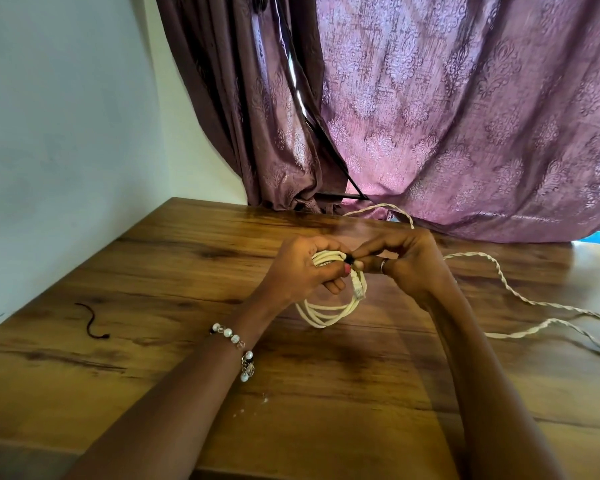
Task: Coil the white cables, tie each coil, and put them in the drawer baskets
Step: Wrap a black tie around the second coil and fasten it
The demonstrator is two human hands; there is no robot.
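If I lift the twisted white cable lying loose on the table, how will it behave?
The twisted cable probably flops and trails, since it lies in loose curves across the table. It likely feels light, being thin. It may tangle, as its strands cross near the right edge.

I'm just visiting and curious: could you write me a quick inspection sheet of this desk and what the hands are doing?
Surface: wooden table, a few pale crumbs near the front.
Job's things: white cable coil held above the table; black tie at its top.
Clutter: loose dark tie lying at left.
Grippers: left hand grips the coil; right hand pinches the black tie.
Cables: twisted white cable trailing uncoiled at right.
Surroundings: purple curtain behind, white wall at left.
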